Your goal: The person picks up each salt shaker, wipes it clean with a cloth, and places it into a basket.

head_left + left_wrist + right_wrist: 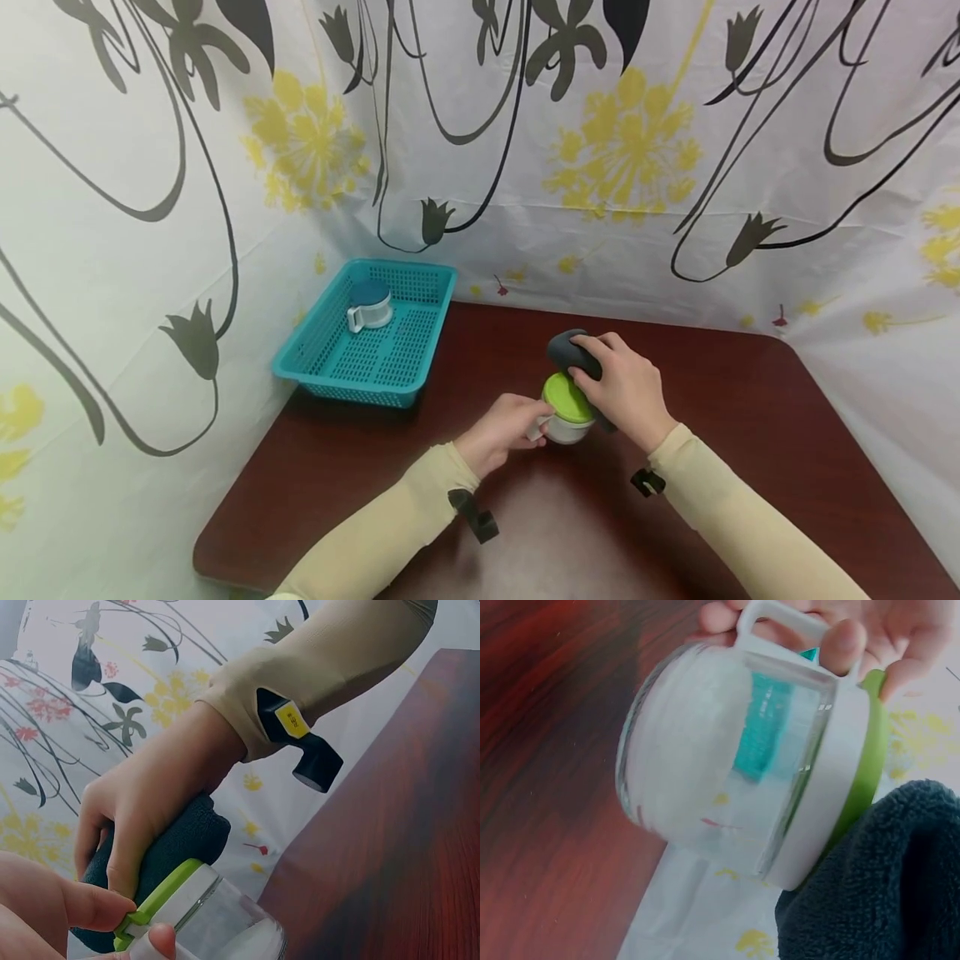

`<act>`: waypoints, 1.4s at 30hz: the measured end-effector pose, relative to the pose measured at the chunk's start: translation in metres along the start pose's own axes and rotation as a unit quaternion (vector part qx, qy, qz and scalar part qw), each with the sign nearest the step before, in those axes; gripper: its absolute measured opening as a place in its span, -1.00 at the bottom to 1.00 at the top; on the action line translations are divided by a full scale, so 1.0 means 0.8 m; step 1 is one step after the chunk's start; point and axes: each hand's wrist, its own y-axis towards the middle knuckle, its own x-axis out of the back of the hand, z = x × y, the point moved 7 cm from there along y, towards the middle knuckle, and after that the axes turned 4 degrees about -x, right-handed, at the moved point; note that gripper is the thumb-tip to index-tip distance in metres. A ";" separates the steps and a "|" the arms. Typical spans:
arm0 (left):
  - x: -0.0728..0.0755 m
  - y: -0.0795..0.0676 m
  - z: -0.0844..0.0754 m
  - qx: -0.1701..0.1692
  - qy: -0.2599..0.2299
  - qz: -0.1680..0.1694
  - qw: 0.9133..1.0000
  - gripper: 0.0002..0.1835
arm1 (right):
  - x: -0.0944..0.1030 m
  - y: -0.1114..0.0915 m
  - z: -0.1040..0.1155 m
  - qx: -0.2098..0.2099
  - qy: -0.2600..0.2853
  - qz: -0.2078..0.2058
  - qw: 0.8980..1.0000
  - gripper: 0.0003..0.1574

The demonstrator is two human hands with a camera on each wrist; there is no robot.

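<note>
A clear seasoning jar (567, 432) with a white collar, white handle and green lid (564, 397) is held above the table. My left hand (501, 430) grips it by the handle, its thumb and fingers around the white loop. White contents fill part of the jar (682, 742), which tilts in the right wrist view. My right hand (628, 390) holds a dark, fluffy cloth (572, 353), folded under its fingers and pressed against the lid's edge. In the left wrist view the cloth (187, 836) lies right behind the green lid.
A teal plastic basket (431, 350) stands at the table's back left corner. Inside it sits a similar jar with a blue lid (370, 292). The dark red-brown table (720, 467) meets a flower-patterned white curtain (480, 167) at the back and sides.
</note>
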 end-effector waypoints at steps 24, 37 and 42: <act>0.002 0.007 0.001 0.004 0.020 0.000 1.000 -0.78 | -0.005 -0.019 0.045 0.060 0.003 0.022 0.998 -0.36; 0.005 0.003 -0.014 -0.025 0.012 -0.016 0.999 -0.75 | 0.006 -0.015 0.041 0.076 -0.044 -0.027 0.996 -0.28; 0.012 -0.003 -0.022 -0.040 0.005 -0.022 0.999 -0.75 | 0.012 -0.001 0.005 0.026 -0.050 -0.048 0.997 -0.31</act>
